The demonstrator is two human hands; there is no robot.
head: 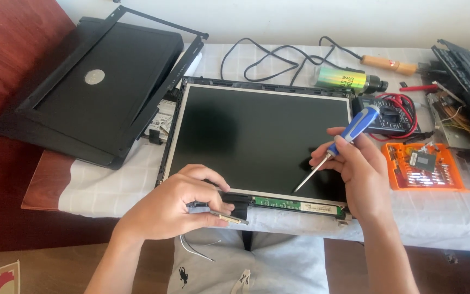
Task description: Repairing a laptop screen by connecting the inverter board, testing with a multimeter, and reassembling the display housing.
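Note:
A bare laptop screen panel (257,136) with a dark face and metal rim lies flat on the table in front of me. A narrow green circuit strip (295,206) runs along its near edge. My left hand (175,204) pinches a small flat connector and thin cable (229,219) at the panel's near left edge. My right hand (357,166) holds a blue-handled screwdriver (344,142), its tip hovering over the panel's lower right area.
A black laptop lid and loose bezel (99,87) lie at the far left. An orange bit case (422,167), multimeter (390,117), green can (344,79), soldering iron (390,64) and laptop base with keyboard (463,81) crowd the right. White cloth (104,188) covers the table.

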